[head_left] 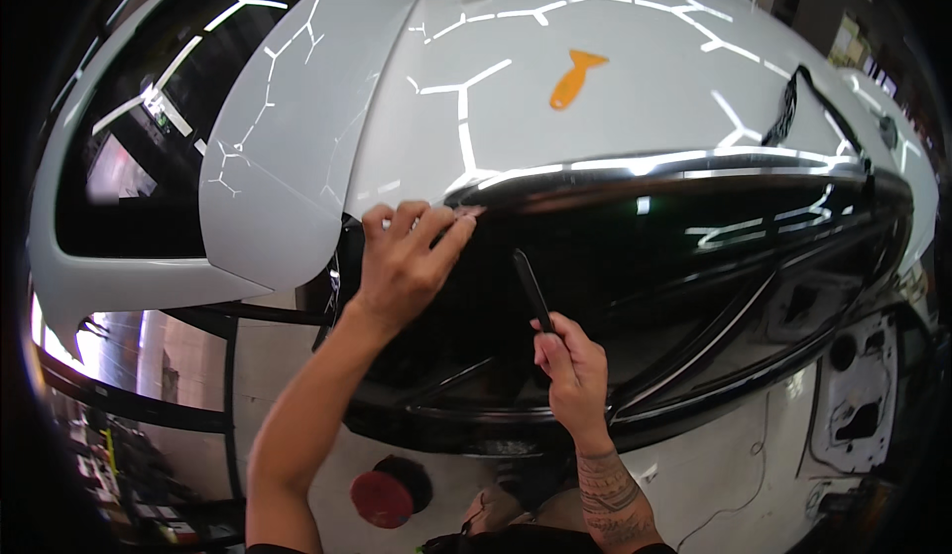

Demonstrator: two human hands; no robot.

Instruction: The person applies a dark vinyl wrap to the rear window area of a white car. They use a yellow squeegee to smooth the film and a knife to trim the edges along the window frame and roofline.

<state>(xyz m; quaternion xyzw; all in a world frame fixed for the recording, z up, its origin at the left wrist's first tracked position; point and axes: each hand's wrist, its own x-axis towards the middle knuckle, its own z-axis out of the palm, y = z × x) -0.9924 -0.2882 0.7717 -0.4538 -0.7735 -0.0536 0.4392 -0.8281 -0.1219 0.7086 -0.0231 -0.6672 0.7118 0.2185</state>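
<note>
My left hand (pixel 405 261) reaches up to the corner where the dark side window (pixel 635 256) meets the white car roof (pixel 516 108). Its fingers are bent and pinched together at the trim edge. Whatever lies between the fingertips is too small to make out. Lower and to the right, my right hand (pixel 573 368) is closed around a slim black stick-like tool (pixel 532 286). The tool points up and slightly left, in front of the dark glass; its exact kind is unclear. A yellow-orange scraper (pixel 575 80) lies on the roof, apart from both hands.
At left, the white raised tailgate (pixel 288 137) stands beside the roof. A black cord bundle (pixel 786 108) hangs over the roof at right. Below are a round red stool seat (pixel 382 499) and, at far right, a bare door shell (pixel 853 395). A thin cable (pixel 759 485) crosses the floor.
</note>
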